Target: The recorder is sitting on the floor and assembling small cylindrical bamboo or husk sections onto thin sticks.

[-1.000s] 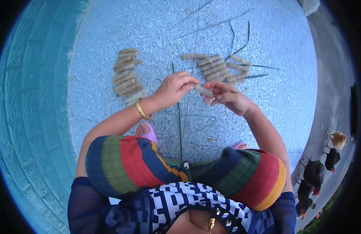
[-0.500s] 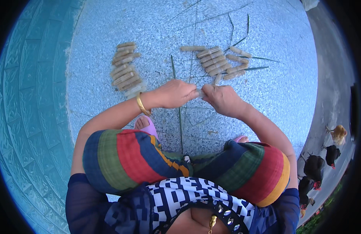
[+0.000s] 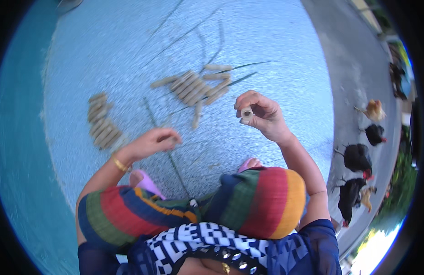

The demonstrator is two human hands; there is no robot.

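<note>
A small rolled leaf tube (image 3: 246, 113) is pinched betw. thumb and fingertips of the right hand (image 3: 262, 114), raised off the floor w/ its open end turned up toward the camera. It is judged very light, thin-walled and springy: likely to unroll or crush if squeezed hard, so it is best held lightly around the mid-wall, not at the open rim.

The left hand (image 3: 152, 141) is curled low over the speckled floor (image 3: 129, 55), fingertips pressed together near a thin green strip (image 3: 168, 151); whether anything is actually held cannot be told (blur).

Finished rolls lie in two lots: one pile (image 3: 196, 87) at approx. 10 o'clock of the right hand, another (image 3: 101, 126) at 9 o'clock of the left hand. Chickens (image 3: 358, 158) stand well apart at 3 o'clock.
</note>
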